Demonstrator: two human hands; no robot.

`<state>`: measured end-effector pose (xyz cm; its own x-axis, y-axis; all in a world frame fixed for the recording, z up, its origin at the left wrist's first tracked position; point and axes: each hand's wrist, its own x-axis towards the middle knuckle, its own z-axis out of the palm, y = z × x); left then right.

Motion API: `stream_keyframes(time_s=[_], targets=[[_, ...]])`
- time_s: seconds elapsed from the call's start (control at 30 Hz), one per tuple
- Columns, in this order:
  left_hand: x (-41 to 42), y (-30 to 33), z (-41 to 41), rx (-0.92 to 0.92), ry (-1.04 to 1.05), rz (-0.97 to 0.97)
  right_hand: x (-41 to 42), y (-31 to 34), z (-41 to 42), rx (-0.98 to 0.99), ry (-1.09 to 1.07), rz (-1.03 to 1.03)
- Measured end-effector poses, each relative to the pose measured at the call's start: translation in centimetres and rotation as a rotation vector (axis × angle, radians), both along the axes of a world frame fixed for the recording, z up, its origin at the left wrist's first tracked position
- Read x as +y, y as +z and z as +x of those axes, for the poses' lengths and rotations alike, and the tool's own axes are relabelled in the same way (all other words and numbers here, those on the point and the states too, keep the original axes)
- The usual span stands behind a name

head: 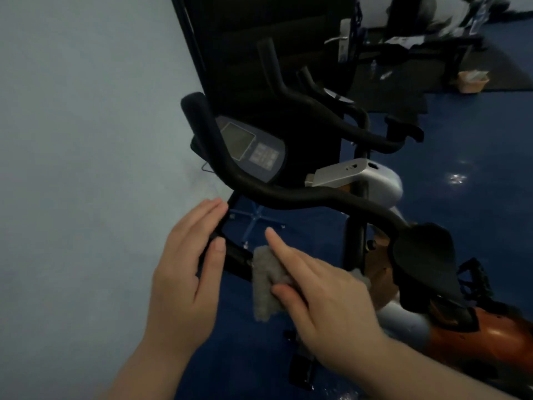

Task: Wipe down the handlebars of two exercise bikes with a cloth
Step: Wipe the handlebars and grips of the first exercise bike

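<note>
Grey cloth pressed on the near handlebar of an exercise bike, low in the middle of the frame.

The cloth drapes over the handlebar's lower bar, its fluffy end hanging down. The right hand holds it there, thumb pinching it from below, forefinger stretched straight out over the top. Just left of it the left hand wraps the bend of the same bar, fingers over the far side and thumb on the near side, holding it loosely. Above, centre frame, the bike's console sits between the black grips, with a silver housing to its right. A second bike's handlebar stands behind, upper centre. Pale wall fills the left, blue floor the right, and a small cardboard box rests at upper right.
</note>
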<state>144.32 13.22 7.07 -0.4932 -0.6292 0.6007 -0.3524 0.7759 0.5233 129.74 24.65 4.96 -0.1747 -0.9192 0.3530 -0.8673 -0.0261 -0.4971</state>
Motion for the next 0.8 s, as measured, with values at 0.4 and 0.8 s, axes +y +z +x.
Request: stream_keyframes(time_s=[0.4,0.8], targets=[[1.2,0.1,1.0,0.193,-0.096,0.28,-5.0,2.9,3.0,-0.045,-0.008,0.014],[1.7,0.1,1.1,0.272,-0.078,0.258,-6.3,2.6,3.2,-0.087,-0.016,0.068]])
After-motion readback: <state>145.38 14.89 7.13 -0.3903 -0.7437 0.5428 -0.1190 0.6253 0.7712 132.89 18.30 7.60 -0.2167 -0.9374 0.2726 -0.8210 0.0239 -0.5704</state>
